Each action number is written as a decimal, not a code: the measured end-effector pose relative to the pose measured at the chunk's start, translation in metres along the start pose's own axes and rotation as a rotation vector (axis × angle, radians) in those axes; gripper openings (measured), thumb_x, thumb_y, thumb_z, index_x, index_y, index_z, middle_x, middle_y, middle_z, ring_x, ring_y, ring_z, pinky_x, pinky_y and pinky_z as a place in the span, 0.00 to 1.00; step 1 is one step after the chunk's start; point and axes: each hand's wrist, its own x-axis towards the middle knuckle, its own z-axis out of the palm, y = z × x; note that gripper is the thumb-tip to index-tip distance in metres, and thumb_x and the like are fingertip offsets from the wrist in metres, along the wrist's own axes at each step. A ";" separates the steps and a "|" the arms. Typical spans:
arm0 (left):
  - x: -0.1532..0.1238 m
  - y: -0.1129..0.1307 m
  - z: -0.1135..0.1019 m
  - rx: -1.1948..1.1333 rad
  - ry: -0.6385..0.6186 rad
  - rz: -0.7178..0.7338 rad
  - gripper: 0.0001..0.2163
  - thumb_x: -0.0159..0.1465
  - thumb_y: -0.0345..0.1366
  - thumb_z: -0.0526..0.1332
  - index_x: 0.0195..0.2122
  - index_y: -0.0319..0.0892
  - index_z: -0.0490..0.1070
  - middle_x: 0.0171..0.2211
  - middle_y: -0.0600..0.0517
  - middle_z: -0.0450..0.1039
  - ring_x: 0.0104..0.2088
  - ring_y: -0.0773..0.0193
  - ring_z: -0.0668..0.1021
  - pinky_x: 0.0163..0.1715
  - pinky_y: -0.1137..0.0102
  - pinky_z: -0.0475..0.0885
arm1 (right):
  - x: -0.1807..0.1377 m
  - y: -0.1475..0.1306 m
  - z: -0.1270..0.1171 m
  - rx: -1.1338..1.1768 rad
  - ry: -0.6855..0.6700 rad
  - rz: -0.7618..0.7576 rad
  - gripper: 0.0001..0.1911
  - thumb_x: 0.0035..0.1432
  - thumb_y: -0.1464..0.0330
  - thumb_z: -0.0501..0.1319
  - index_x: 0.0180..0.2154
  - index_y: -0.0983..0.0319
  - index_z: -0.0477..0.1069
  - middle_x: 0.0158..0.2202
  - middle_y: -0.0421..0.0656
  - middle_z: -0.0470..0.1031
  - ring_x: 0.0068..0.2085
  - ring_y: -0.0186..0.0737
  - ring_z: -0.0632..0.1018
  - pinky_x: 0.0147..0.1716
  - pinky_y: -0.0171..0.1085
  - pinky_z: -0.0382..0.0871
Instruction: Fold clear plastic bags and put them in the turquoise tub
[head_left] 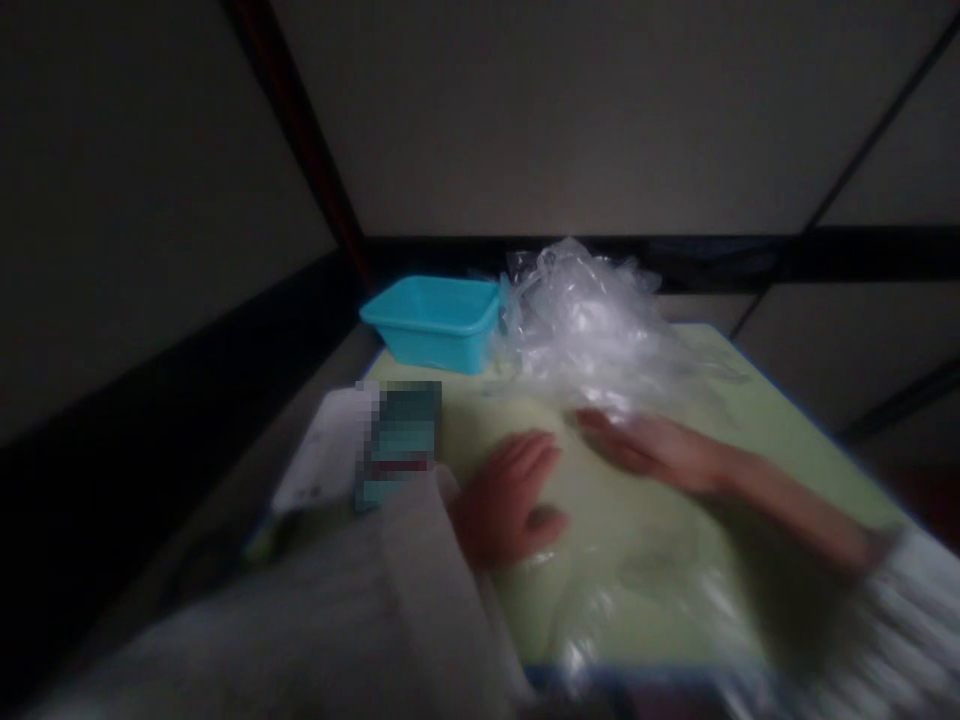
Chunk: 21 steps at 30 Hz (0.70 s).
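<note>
A clear plastic bag [600, 590] lies spread on the pale yellow-green tabletop, its near end reaching the front edge. My left hand [510, 500] rests over the bag's left part, fingers stretched out and thumb apart. Farther back and to the right, my right hand [645, 447] lies on or just above the plastic, its fingers extended and blurred by motion. Neither hand visibly grips anything. Just beyond the right hand is a crumpled heap of clear plastic bags [589, 310].
A turquoise plastic basin [435, 350] stands at the back left, beside the heap. On the left side are a pixelated dark greenish item [401, 440] and white papers or a white packet [326, 450]. Panelled walls [585, 120] enclose the table [780, 430] behind and at left.
</note>
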 end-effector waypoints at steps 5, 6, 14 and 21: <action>-0.004 0.001 0.006 -0.006 -0.100 0.023 0.34 0.59 0.43 0.59 0.61 0.26 0.52 0.64 0.32 0.49 0.65 0.47 0.53 0.63 0.57 0.51 | -0.003 -0.015 0.025 0.038 -0.009 -0.100 0.28 0.66 0.60 0.50 0.63 0.62 0.52 0.63 0.51 0.57 0.63 0.47 0.60 0.60 0.51 0.57; -0.005 0.001 0.007 -0.016 -0.100 0.026 0.34 0.59 0.43 0.60 0.61 0.27 0.52 0.64 0.32 0.49 0.65 0.47 0.53 0.63 0.56 0.51 | -0.003 -0.016 0.024 0.066 -0.007 -0.117 0.28 0.65 0.60 0.52 0.64 0.60 0.52 0.63 0.49 0.58 0.63 0.47 0.60 0.60 0.51 0.57; -0.006 -0.001 0.006 -0.070 -0.055 0.033 0.32 0.60 0.45 0.59 0.61 0.33 0.53 0.64 0.36 0.49 0.65 0.50 0.51 0.63 0.54 0.50 | 0.022 0.007 -0.012 -0.004 0.120 0.006 0.33 0.63 0.59 0.54 0.65 0.52 0.44 0.69 0.44 0.35 0.66 0.51 0.49 0.60 0.53 0.52; -0.006 -0.001 0.006 -0.062 -0.078 0.031 0.33 0.60 0.48 0.58 0.62 0.34 0.52 0.65 0.37 0.49 0.66 0.50 0.50 0.63 0.53 0.48 | 0.069 0.055 -0.048 -0.170 0.415 0.140 0.38 0.60 0.60 0.55 0.66 0.52 0.37 0.69 0.40 0.33 0.67 0.55 0.40 0.61 0.59 0.44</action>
